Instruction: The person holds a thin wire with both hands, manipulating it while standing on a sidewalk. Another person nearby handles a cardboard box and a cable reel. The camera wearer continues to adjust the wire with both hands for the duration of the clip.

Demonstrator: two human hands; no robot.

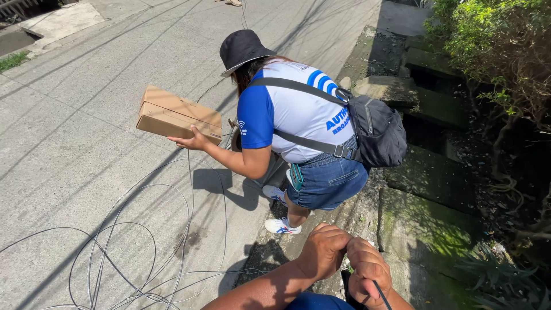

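We see the wearer's two hands close together at the bottom of the head view, knuckles up and touching each other. The left hand (323, 248) is clenched into a fist; what it grips, if anything, is hidden under the fingers, so we cannot tell. The right hand (368, 270) is closed around a thin dark cable (381, 294), which comes out just below its fingers and runs down toward the lower edge of the picture.

Away to the left of the hands, loose loops of thin grey cable (132, 247) lie spread over the concrete road (86, 126), overlapping one another (whether they join the strand in the right hand is hidden from us).

Just beyond the hands, a co-worker (293, 115) bends forward with their back to us. They wear a dark bucket hat (241, 49), a blue and white shirt, denim shorts and white sneakers, with a dark shoulder bag (376, 129) hanging at the hip. Their outstretched hand (192, 140) supports a flat brown cardboard box (179, 115) from below, well apart from the wearer's hands and up to the left of them.

To the right of the hands, mossy concrete slabs (427, 224) edge an open drain, and green shrubs (493, 40) stand farther off on that side.
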